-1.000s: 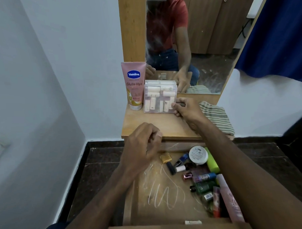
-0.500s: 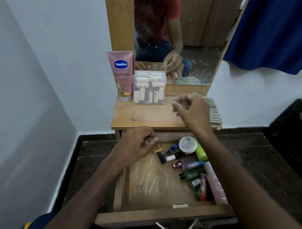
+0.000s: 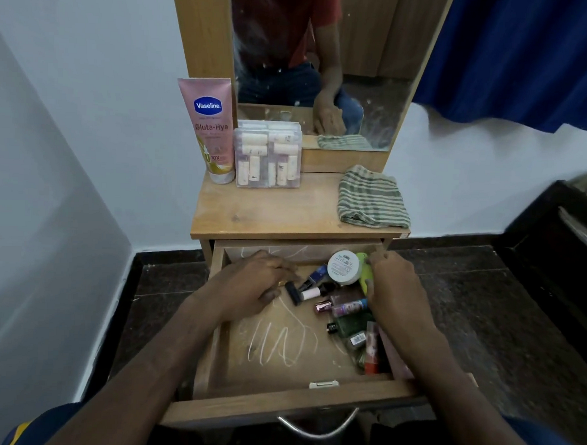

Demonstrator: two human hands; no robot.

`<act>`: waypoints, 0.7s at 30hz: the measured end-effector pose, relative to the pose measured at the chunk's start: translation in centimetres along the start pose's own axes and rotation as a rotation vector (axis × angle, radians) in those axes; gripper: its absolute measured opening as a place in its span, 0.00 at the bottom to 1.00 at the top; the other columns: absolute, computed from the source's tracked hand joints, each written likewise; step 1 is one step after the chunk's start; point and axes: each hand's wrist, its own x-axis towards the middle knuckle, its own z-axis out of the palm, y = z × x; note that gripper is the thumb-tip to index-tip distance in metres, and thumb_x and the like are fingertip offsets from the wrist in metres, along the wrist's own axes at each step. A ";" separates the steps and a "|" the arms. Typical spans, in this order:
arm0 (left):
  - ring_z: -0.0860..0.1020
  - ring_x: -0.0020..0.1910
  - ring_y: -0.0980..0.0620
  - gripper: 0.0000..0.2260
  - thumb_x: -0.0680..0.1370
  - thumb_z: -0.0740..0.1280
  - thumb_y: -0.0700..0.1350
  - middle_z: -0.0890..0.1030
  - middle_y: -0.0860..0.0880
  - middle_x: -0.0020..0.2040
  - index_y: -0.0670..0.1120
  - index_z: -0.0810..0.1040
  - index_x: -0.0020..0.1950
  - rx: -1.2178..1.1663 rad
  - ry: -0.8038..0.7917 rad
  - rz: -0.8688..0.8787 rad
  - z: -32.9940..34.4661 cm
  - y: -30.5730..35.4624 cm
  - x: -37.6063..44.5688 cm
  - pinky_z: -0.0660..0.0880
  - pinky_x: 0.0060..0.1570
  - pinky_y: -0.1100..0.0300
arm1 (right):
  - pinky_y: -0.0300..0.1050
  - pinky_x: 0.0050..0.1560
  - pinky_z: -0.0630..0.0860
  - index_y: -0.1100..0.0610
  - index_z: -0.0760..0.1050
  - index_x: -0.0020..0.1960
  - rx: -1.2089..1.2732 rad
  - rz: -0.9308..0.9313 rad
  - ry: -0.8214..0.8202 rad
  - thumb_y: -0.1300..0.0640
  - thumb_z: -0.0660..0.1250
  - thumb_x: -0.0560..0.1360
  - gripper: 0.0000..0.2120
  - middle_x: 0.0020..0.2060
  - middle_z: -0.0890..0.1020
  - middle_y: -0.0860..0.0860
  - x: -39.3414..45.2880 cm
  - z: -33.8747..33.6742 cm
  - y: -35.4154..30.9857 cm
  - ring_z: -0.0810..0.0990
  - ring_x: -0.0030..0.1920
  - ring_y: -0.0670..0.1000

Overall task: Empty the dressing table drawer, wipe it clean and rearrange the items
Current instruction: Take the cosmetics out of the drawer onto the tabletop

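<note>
left hand [image 3: 250,284]: over drawer [image 3: 281,348], seemingly pinching black tube [image 3: 293,293] | right hand [image 3: 391,285]: grasping green bottle [image 3: 363,274]

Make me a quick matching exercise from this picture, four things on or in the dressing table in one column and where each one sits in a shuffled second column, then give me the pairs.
Things
1. Vaseline tube
2. striped cloth
3. white round jar
4. clear box of small bottles

Places
A. inside the open drawer, at its back
B. tabletop, right side
C. tabletop, far left, standing on its cap
D. tabletop, just right of the pink tube

Pairs: 1-C, 2-B, 3-A, 4-D
</note>
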 end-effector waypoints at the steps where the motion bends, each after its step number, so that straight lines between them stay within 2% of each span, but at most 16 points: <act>1: 0.67 0.75 0.54 0.23 0.83 0.68 0.46 0.70 0.58 0.79 0.58 0.71 0.78 -0.003 0.009 0.002 0.1 -0.1 0.1 0.72 0.70 0.54 | 0.48 0.47 0.73 0.57 0.78 0.63 -0.041 0.003 -0.020 0.62 0.73 0.78 0.14 0.60 0.77 0.55 0.1 -0.2 0.2 0.77 0.58 0.56; 3: 0.67 0.75 0.55 0.22 0.83 0.68 0.48 0.70 0.58 0.78 0.58 0.73 0.77 -0.007 0.017 0.009 0.1 0.0 0.1 0.72 0.70 0.55 | 0.48 0.45 0.71 0.57 0.77 0.63 -0.124 -0.028 -0.053 0.60 0.72 0.79 0.13 0.59 0.76 0.56 0.2 -0.2 0.0 0.76 0.58 0.57; 5: 0.67 0.75 0.55 0.21 0.83 0.68 0.48 0.70 0.58 0.77 0.59 0.73 0.76 -0.017 0.018 0.009 0.2 0.1 0.2 0.72 0.69 0.56 | 0.49 0.46 0.72 0.57 0.75 0.65 -0.147 -0.070 -0.057 0.58 0.71 0.80 0.15 0.60 0.76 0.57 0.3 0.4 -0.4 0.75 0.60 0.58; 8: 0.69 0.74 0.55 0.21 0.83 0.68 0.48 0.72 0.57 0.75 0.59 0.73 0.75 -0.036 0.039 0.006 0.2 0.2 0.4 0.73 0.68 0.55 | 0.50 0.53 0.78 0.55 0.76 0.68 0.053 -0.110 -0.057 0.56 0.76 0.76 0.22 0.61 0.79 0.55 0.8 0.4 -0.1 0.78 0.61 0.57; 10: 0.69 0.73 0.56 0.20 0.83 0.68 0.48 0.74 0.57 0.73 0.58 0.74 0.74 -0.075 0.066 0.003 0.1 0.4 0.5 0.74 0.67 0.55 | 0.46 0.53 0.81 0.51 0.78 0.66 0.298 -0.101 -0.052 0.56 0.79 0.73 0.23 0.53 0.84 0.49 1.3 -0.3 0.7 0.82 0.52 0.49; 12: 0.71 0.70 0.57 0.18 0.83 0.68 0.48 0.76 0.57 0.70 0.57 0.75 0.72 -0.107 0.091 0.003 -0.1 0.7 0.8 0.74 0.65 0.58 | 0.42 0.49 0.80 0.51 0.78 0.64 0.338 -0.097 -0.044 0.55 0.78 0.74 0.20 0.49 0.84 0.48 1.5 -0.7 1.2 0.82 0.47 0.46; 15: 0.73 0.67 0.58 0.18 0.82 0.69 0.46 0.77 0.57 0.67 0.56 0.76 0.72 -0.135 0.109 0.002 -0.3 1.0 1.1 0.74 0.63 0.59 | 0.50 0.50 0.77 0.54 0.73 0.67 0.005 -0.146 -0.065 0.49 0.71 0.80 0.18 0.59 0.79 0.55 0.9 0.3 0.4 0.80 0.56 0.57; 16: 0.73 0.67 0.58 0.18 0.82 0.69 0.46 0.77 0.58 0.67 0.55 0.76 0.72 -0.139 0.115 0.003 -0.3 1.1 1.2 0.74 0.63 0.60 | 0.52 0.50 0.77 0.54 0.70 0.69 -0.026 -0.143 -0.097 0.48 0.69 0.81 0.20 0.61 0.77 0.56 0.5 0.6 -0.1 0.79 0.59 0.59; 19: 0.73 0.66 0.60 0.18 0.83 0.68 0.45 0.77 0.58 0.67 0.56 0.76 0.72 -0.151 0.126 0.002 -0.4 1.3 1.2 0.72 0.63 0.62 | 0.52 0.55 0.78 0.52 0.62 0.75 0.004 -0.159 -0.167 0.45 0.72 0.78 0.32 0.61 0.78 0.57 -0.1 1.2 -0.8 0.78 0.62 0.59; 21: 0.73 0.65 0.61 0.17 0.83 0.68 0.46 0.78 0.58 0.67 0.56 0.76 0.72 -0.155 0.123 0.002 -0.4 1.4 1.1 0.74 0.63 0.59 | 0.51 0.58 0.77 0.50 0.63 0.76 0.064 -0.164 -0.149 0.46 0.75 0.76 0.34 0.62 0.77 0.57 -0.1 1.2 -0.7 0.76 0.64 0.58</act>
